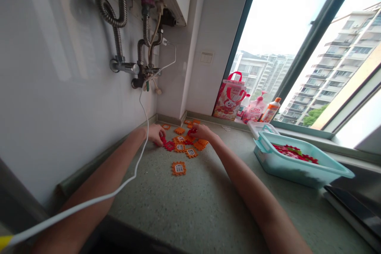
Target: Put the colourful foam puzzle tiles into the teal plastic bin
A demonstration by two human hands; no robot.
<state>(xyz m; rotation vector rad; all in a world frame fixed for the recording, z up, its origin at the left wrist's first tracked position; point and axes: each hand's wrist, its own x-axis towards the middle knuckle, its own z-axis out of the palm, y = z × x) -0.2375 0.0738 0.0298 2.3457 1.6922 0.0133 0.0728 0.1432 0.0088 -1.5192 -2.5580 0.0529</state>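
Note:
Several orange and red toothed plastic pieces lie on the grey-green speckled countertop (178,206) near the wall corner. My left hand (155,134) has its fingers closed on a red piece (162,140), beside another red piece (169,145). Over the right part of the group, my right hand (200,131) holds a red piece (192,131) between its fingertips. Orange pieces with white window grids (180,147) lie between the hands. One orange window piece (178,168) lies apart, closer to me.
A teal bin (297,170) with red pieces stands at the right, a dark flat object (354,210) beside it. A white cable (119,188) crosses over my left arm. Bottles (256,108) and a red bag (228,101) stand by the window. Metal pipes (118,43) hang at the left wall.

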